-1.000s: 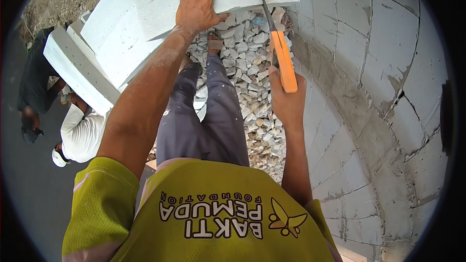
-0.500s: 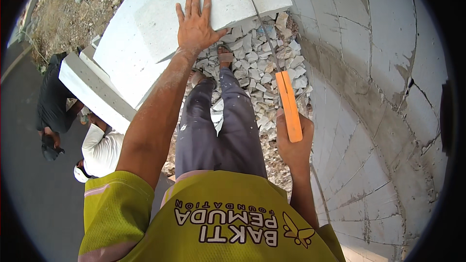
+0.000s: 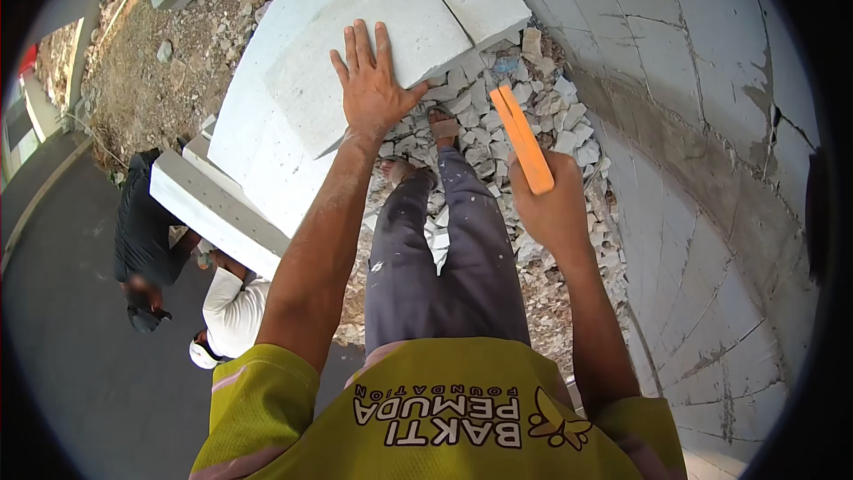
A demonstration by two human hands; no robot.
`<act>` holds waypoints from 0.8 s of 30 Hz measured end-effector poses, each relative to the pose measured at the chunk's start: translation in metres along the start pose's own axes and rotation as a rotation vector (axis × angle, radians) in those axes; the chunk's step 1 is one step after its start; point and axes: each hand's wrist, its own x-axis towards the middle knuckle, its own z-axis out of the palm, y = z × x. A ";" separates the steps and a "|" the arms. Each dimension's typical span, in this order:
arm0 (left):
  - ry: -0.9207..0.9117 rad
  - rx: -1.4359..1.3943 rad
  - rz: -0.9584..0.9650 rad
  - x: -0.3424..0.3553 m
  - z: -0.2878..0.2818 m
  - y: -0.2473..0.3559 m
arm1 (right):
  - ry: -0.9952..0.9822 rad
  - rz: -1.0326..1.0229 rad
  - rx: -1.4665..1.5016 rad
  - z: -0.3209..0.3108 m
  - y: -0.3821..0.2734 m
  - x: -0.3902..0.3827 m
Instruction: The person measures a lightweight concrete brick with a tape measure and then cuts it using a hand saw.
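- Rubble [image 3: 533,116] — pale broken stone chips spread over the ground beside the wall.
- Block wall [image 3: 711,124] — curved, of pale blocks with cracked joints, at right.
- Two people [image 3: 187,258] — lower left, one in black, one in white, close together beside a long pale slab [image 3: 209,209].
- Dark pavement [image 3: 80,373] at left; bare earth [image 3: 147,62] beyond it.

Your right hand [image 3: 555,204] covers the lower end of the orange tool [image 3: 522,140], so you cannot tell what kind it is. Your left hand [image 3: 373,89] hides part of the pale block [image 3: 418,22]. The two people [image 3: 178,258] below are partly behind stacked blocks [image 3: 213,209].
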 end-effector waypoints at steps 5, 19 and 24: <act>-0.010 -0.034 0.033 -0.008 0.006 0.000 | 0.021 0.034 -0.057 0.026 0.006 0.051; 0.027 0.018 0.031 -0.005 0.005 -0.012 | 0.008 0.008 0.079 0.019 0.012 -0.001; 0.044 0.031 0.056 0.006 0.007 -0.005 | 0.005 0.004 0.100 0.002 0.018 0.004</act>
